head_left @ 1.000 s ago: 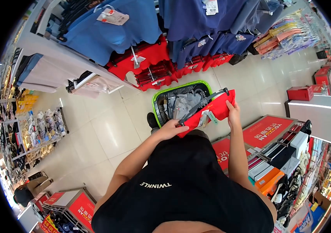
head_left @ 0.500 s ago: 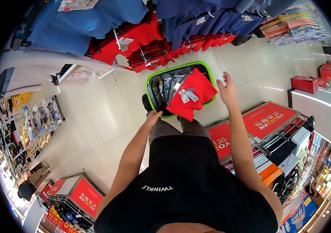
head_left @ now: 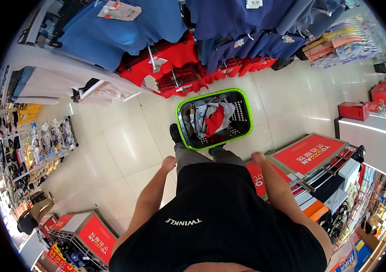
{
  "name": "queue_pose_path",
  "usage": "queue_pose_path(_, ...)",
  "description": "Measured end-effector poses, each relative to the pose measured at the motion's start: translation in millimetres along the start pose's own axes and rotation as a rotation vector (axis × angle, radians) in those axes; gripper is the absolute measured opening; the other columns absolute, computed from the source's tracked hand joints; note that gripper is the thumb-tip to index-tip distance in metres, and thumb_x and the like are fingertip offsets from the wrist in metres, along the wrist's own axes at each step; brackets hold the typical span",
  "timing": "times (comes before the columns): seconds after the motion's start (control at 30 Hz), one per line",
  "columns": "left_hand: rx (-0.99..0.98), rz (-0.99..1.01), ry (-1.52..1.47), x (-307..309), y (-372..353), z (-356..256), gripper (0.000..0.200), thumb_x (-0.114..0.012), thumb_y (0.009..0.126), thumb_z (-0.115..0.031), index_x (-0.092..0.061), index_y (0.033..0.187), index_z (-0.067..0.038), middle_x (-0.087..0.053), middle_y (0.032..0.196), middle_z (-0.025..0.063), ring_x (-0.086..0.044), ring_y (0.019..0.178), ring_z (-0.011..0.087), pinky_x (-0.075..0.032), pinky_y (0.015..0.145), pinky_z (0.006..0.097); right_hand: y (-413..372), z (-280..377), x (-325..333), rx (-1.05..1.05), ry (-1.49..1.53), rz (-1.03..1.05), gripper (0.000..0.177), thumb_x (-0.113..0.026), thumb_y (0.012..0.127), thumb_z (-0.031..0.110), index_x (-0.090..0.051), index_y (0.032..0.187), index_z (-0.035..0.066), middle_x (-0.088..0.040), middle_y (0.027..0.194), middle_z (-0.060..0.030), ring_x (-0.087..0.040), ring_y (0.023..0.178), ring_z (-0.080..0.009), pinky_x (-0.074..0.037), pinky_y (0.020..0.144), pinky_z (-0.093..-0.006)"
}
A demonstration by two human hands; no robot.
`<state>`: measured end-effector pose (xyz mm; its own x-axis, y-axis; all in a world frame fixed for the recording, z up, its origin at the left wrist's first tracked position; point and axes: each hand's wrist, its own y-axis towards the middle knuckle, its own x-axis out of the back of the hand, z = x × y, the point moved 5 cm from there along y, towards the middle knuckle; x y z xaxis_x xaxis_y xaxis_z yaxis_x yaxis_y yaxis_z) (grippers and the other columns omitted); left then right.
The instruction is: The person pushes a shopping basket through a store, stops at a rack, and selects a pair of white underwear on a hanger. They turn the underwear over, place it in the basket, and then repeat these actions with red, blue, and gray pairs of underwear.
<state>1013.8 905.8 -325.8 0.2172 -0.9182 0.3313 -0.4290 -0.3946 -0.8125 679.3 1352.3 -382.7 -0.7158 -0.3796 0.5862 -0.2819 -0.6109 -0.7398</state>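
A black shopping basket with a bright green rim stands on the floor in front of my feet. Inside it, a red garment lies bunched up among grey and white items. My left hand hangs beside my left leg, below the basket's near corner, fingers curled in and nothing visible in them. On the other side, my right hand is held low by my right leg, close to a red sign panel. It is blurred, so its fingers do not show clearly. Neither hand touches the basket.
Racks of blue shirts and red garments hang just beyond the basket. Red-topped display stands are close on my right, another stand behind on the left. Hanging goods line the far left. Tiled floor lies between.
The red garment, earlier spread over the basket's side, now lies bunched inside it. Both my hands have drawn back from the basket towards my body.
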Motion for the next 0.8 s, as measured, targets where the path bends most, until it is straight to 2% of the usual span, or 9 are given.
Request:
queue_pose_path(0.1, -0.06, 0.035, 0.019, -2.1, -0.5, -39.1, 0.022, -0.056, 0.082, -0.017, -0.066, 0.093, -0.001, -0.067, 0.079, 0.0091, -0.063, 0.064, 0.0187, -0.049, 0.058, 0.0324, -50.6, 20.8, -1.4, -0.608, 0.986, -0.079, 0.016, -0.054, 0.084, 0.018, -0.064, 0.084, 0.005, -0.061, 0.068, -0.005, -0.06, 0.056, -0.0176, -0.049, 0.049, -0.0321)
queue_pose_path(0.27, -0.328, 0.14, -0.448, 24.0, -57.0, -201.5, 0.025, -0.055, 0.092, -0.017, -0.059, 0.111, -0.002, -0.067, 0.095, 0.0057, -0.063, 0.082, 0.0141, -0.048, 0.069, 0.0267, -60.6, 66.2, 40.4, -0.582, 1.175, -0.202, 0.02, -0.055, 0.085, 0.019, -0.064, 0.095, 0.005, -0.061, 0.072, -0.0045, -0.058, 0.055, -0.0144, -0.046, 0.048, -0.029)
queue_pose_path(0.47, -1.32, 0.245, -0.43, 149.1, -329.1, -465.4, 0.031, -0.055, 0.088, -0.015, -0.058, 0.114, 0.002, -0.064, 0.108, 0.0139, -0.061, 0.098, 0.0238, -0.046, 0.086, 0.0314, -31.3, 97.4, 83.4, -0.468, 1.243, -0.311, 0.024, -0.055, 0.085, 0.02, -0.063, 0.102, 0.006, -0.062, 0.082, -0.0053, -0.062, 0.065, -0.0168, -0.049, 0.054, -0.0297)
queue_pose_path(0.53, -1.569, 0.104, -0.416, 171.6, -424.3, -480.5, 0.026, -0.059, 0.082, -0.017, -0.064, 0.101, 0.0, -0.067, 0.098, 0.0146, -0.066, 0.081, 0.029, -0.051, 0.074, 0.0383, -16.4, 103.7, 88.6, -0.476, 1.173, -0.302, 0.024, -0.056, 0.084, 0.022, -0.065, 0.1, 0.007, -0.064, 0.081, -0.006, -0.063, 0.065, -0.0172, -0.051, 0.056, -0.0309)
queue_pose_path(0.6, -2.197, 0.389, -0.231, 183.0, -478.9, -501.4, 0.018, -0.059, 0.086, -0.018, -0.067, 0.092, -0.003, -0.069, 0.1, 0.0144, -0.066, 0.073, 0.0274, -0.052, 0.062, 0.0336, 2.9, 108.3, 88.6, -0.466, 1.129, -0.287, 0.022, -0.056, 0.084, 0.024, -0.067, 0.095, 0.008, -0.065, 0.08, -0.006, -0.064, 0.066, -0.0165, -0.053, 0.056, -0.0316)
queue_pose_path(0.63, -2.003, 0.567, 0.049, 185.0, -497.7, -506.9, 0.028, -0.062, 0.09, -0.036, -0.06, 0.109, -0.015, -0.068, 0.089, -0.001, -0.063, 0.074, 0.0174, -0.047, 0.062, 0.033, 7.9, 114.0, 93.2, -0.468, 1.121, -0.302, 0.022, -0.056, 0.084, 0.025, -0.067, 0.093, 0.009, -0.065, 0.079, -0.0056, -0.064, 0.065, -0.0164, -0.053, 0.055, -0.0317)
queue_pose_path(0.67, -2.129, 0.358, -0.14, 175.2, -527.0, -507.1, 0.024, -0.053, 0.095, -0.035, -0.055, 0.108, -0.015, -0.068, 0.091, 0.009, -0.066, 0.083, 0.035, -0.051, 0.061, 0.0387, 12.8, 119.1, 98.3, -0.472, 1.108, -0.314, 0.022, -0.056, 0.084, 0.025, -0.068, 0.09, 0.009, -0.066, 0.079, -0.0052, -0.064, 0.065, -0.0163, -0.053, 0.055, -0.0318)
queue_pose_path(0.73, -2.008, 0.718, 0.132, 177.7, -482.7, -456.4, 0.018, -0.054, 0.092, -0.024, -0.063, 0.088, -0.009, -0.067, 0.097, 0.0096, -0.061, 0.071, 0.023, -0.048, 0.064, 0.0344, 24.4, 125.3, 105.8, -0.408, 1.046, -0.308, 0.021, -0.056, 0.083, 0.026, -0.069, 0.088, 0.009, -0.066, 0.078, -0.0043, -0.064, 0.063, -0.0159, -0.052, 0.054, -0.0321)
queue_pose_path(0.8, -2.093, 0.43, -0.073, 161.7, -531.2, -490.5, 0.014, -0.058, 0.091, -0.025, -0.063, 0.09, -0.012, -0.068, 0.091, 0.0083, -0.064, 0.074, 0.0284, -0.049, 0.061, 0.0362, 28.9, 132.0, 113.9, -0.356, 1.076, -0.341, 0.021, -0.057, 0.083, 0.026, -0.069, 0.09, 0.009, -0.065, 0.077, -0.0042, -0.063, 0.062, -0.0161, -0.052, 0.053, -0.0319)
